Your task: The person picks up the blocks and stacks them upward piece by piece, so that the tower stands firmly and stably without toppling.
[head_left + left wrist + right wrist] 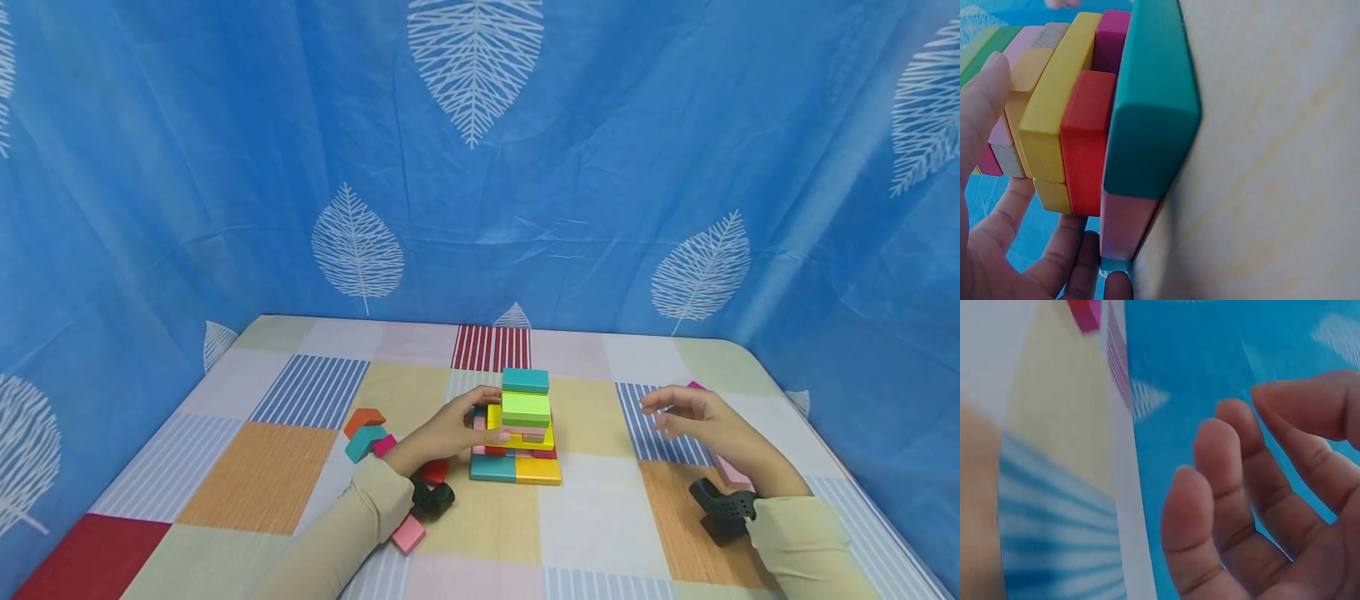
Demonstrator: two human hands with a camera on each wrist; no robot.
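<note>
Block stack point(521, 429) | your left hand point(450, 429) cups its side, steady it gently | right hand point(693, 417) relaxed, holding nothing, apart

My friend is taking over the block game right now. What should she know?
Left hand: fingers lie against the left side of the block tower, steadying it.
Right hand: open, holding nothing, hovering above the cloth right of the tower.
Done: tower stacked several layers high, teal block on top.
Left: loose blocks lie by the left arm, a pink block sits behind the right wrist.
Tip: go gently, the stack looks uneven.
</note>
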